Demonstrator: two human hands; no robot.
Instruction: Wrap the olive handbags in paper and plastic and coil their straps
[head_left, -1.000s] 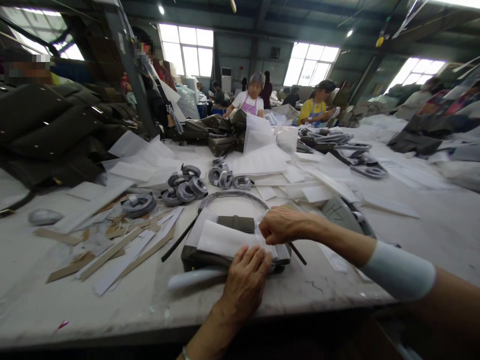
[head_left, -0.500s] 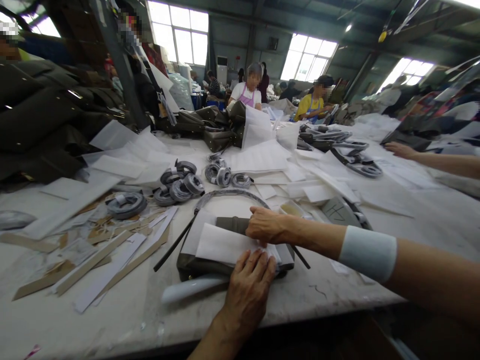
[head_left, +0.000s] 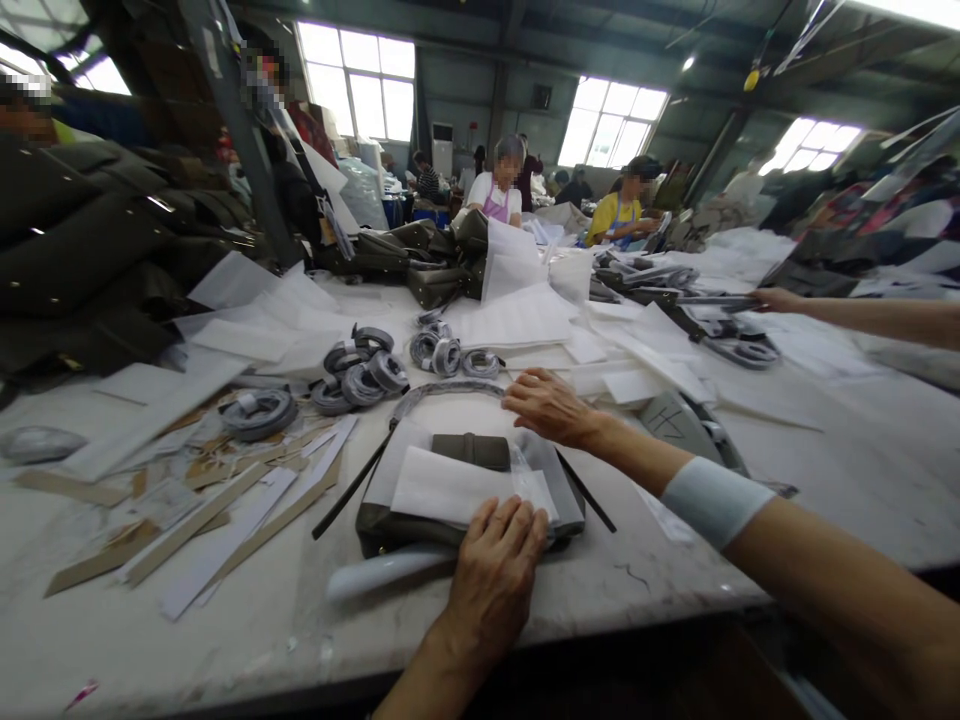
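A dark olive bag (head_left: 375, 525) lies on the table in front of me, its wrapped handle (head_left: 442, 388) arched away from me. White foam sheet (head_left: 435, 485) covers part of its face, and a dark flap (head_left: 470, 451) shows above the sheet. My left hand (head_left: 501, 555) rests on the sheet and the bag's near edge, fingers spread. Over the right end of the handle is my right hand (head_left: 551, 405), fingers stretched out, with nothing seen in it. A rolled white foam piece (head_left: 382, 572) pokes out under the bag's near side.
Wrapped strap coils (head_left: 364, 380) and foam sheets (head_left: 517, 315) lie beyond the bag. Card strips (head_left: 232, 520) are scattered at left, near a heap of dark bags (head_left: 82, 230). At right, another person's hand (head_left: 776, 300) touches wrapped straps. Two people work across the table.
My right hand has lifted off the sheet and moved up and right, its fingers opening. My left hand has stayed in place. The other person's hand at right has moved left.
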